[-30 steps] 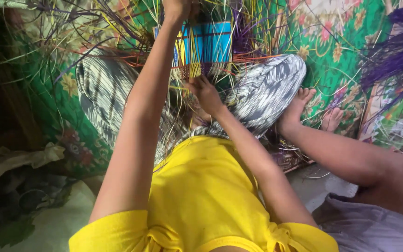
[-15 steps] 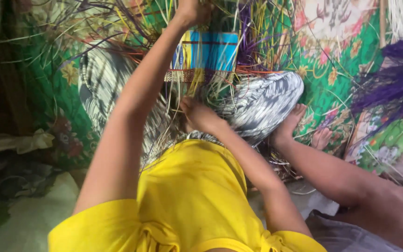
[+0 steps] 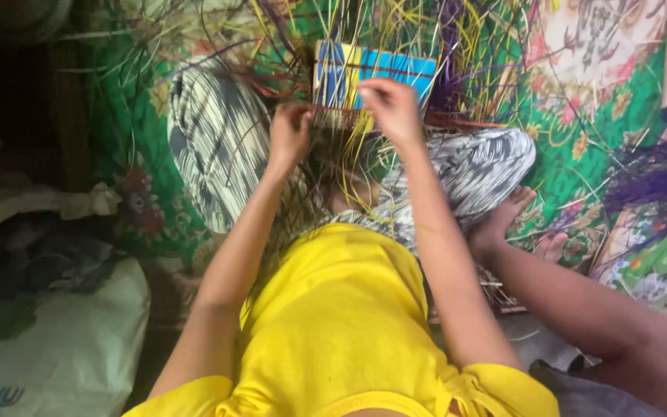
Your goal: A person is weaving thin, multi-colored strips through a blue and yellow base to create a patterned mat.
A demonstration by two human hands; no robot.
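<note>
The person sits cross-legged, and a small woven panel of blue and yellow straw strips (image 3: pixel 372 73) rests over the knees, with long loose strands of yellow, purple and orange fanning out beyond it. The left hand (image 3: pixel 290 133) is curled at the panel's near left corner, its fingers closed around a bunch of thin pale straw strands (image 3: pixel 341 154) that hang down from the woven edge toward the lap. The right hand (image 3: pixel 390 108) lies on the near edge of the panel, just right of its middle; its fingers are bent and pinched together on the weave, though which strand they hold cannot be told. The panel thus sits just beyond both sets of fingers, touching them along its lower border. Black-and-white patterned trousers (image 3: pixel 218 143) cover the bent knees either side of it. A green floral cloth (image 3: pixel 580 116) spreads underneath. At the right, another person's bare foot (image 3: pixel 507 216) rests on that cloth, near a bundle of purple fibres (image 3: pixel 658 174).
</note>
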